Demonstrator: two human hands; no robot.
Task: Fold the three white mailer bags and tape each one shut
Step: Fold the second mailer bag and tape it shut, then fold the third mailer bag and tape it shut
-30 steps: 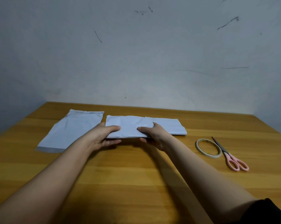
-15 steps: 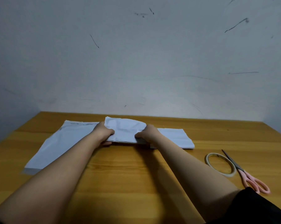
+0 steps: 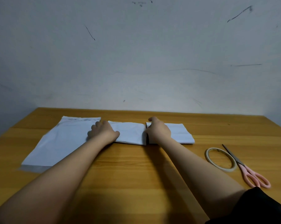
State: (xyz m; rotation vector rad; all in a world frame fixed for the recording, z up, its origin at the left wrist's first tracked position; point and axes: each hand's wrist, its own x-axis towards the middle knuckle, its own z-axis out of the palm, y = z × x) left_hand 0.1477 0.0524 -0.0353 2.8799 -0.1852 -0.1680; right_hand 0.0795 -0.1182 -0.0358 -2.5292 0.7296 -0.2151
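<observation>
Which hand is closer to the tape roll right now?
The right hand. It rests on the folded mailer bags, with the tape roll off to its right and nearer the person. The left hand lies farther left, beyond the right hand.

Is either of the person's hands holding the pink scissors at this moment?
No: the pink scissors lie untouched on the table beside the tape roll, while the left hand and right hand press on the folded mailer bag.
</observation>
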